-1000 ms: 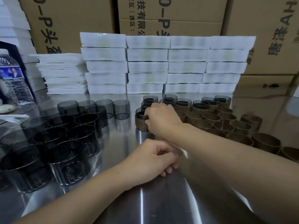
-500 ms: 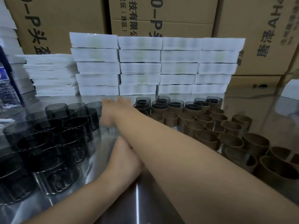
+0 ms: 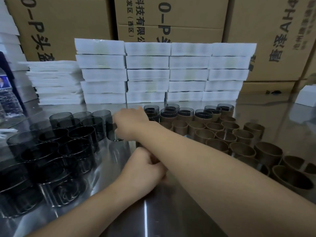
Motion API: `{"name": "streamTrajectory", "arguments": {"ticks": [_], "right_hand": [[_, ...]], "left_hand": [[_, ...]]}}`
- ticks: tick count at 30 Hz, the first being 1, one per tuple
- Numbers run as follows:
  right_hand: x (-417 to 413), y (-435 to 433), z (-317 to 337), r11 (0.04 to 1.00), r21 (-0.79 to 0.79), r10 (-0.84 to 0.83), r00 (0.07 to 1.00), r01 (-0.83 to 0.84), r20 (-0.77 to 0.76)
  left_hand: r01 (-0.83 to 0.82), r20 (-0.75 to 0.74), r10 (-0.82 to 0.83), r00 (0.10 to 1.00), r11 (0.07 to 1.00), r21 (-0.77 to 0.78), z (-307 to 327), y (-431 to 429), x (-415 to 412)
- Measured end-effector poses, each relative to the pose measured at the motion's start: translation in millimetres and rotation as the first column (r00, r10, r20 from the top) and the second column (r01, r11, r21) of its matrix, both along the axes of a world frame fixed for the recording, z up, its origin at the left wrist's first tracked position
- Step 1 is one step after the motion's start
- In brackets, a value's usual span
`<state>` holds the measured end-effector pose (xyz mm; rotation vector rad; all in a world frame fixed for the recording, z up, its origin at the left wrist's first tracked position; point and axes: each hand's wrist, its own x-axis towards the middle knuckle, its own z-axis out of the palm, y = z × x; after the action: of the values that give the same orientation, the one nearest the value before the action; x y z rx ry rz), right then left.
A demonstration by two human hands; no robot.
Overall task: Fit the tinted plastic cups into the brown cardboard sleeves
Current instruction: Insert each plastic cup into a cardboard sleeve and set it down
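Several dark tinted cups [image 3: 51, 151] stand packed together on the left of the shiny metal table [image 3: 153, 211]. Several empty brown cardboard sleeves [image 3: 239, 144] crowd the right side. Behind them stands a back row of sleeves with cups fitted in them [image 3: 186, 115]. My right hand [image 3: 130, 124] reaches across to the left and grips one tinted cup [image 3: 111, 130] at the right edge of the cup group. My left hand [image 3: 145, 170] rests on the table in a loose fist under my right forearm, holding nothing that I can see.
White flat packets [image 3: 164, 72] are stacked in rows behind the work area, with large cardboard boxes [image 3: 171, 19] behind them. A water bottle [image 3: 6, 100] stands at the far left edge.
My right hand left the sleeved cups, swung left across the table and closed on a tinted cup. My left hand stayed curled in the middle.
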<state>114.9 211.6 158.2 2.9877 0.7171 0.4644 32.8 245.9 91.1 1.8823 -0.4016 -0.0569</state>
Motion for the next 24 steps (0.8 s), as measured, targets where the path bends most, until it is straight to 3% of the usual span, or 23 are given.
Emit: {"name": "streamTrajectory", "arguments": {"ticks": [4, 11, 16, 18, 21, 24], "right_hand": [[-24, -29, 8, 0.996, 0.041, 0.073, 0.986, -0.080, 0.150], [-73, -87, 13, 0.946, 0.284, 0.053, 0.942, -0.154, 0.332], [-91, -110, -23, 0.938, 0.293, 0.040, 0.901, -0.183, 0.433], [-93, -114, -39, 0.942, 0.257, 0.071, 0.877, -0.216, 0.476], [-92, -115, -52, 0.913, 0.250, 0.163, 0.849, -0.323, 0.502], [-94, -116, -55, 0.821, 0.377, 0.241, 0.859, -0.429, 0.452]], "left_hand": [[0.072, -0.018, -0.074, 0.997, 0.995, -0.073, 4, 2, -3], [-0.149, -0.297, 0.031, 0.954, 0.911, -0.384, 10, -2, 2], [-0.233, -0.358, 0.020, 0.934, 0.792, -0.564, 12, 1, 8], [-0.226, -0.376, -0.016, 0.926, 0.775, -0.590, 12, 2, 10], [-0.161, -0.388, -0.074, 0.919, 0.826, -0.539, 14, 4, 10], [-0.142, -0.398, -0.090, 0.913, 0.844, -0.517, 14, 5, 11]]}}
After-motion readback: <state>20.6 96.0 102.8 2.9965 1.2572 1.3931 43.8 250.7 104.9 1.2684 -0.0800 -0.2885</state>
